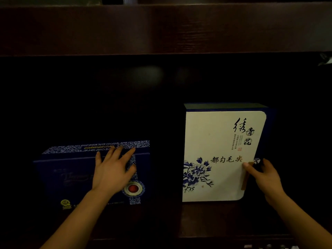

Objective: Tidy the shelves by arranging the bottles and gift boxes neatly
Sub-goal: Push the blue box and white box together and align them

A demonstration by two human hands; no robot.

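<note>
Both gift boxes were being squared up on the shelf [215,218]. The left hand [115,169] lay spread flat on the dark blue box [71,169]; the right hand [264,175] pinched the white box [215,141] by its edge. Next probably called for nudging them level.

The low box [93,175] on the left is dark blue, with a blue-and-white swirly band, a red dot inside a white ring, and a small yellow mark. The tall box [219,155] on the right is creamy white with dark blue edges, blue flowers and black writing. The shelf [161,29] is dark brown wood.
</note>
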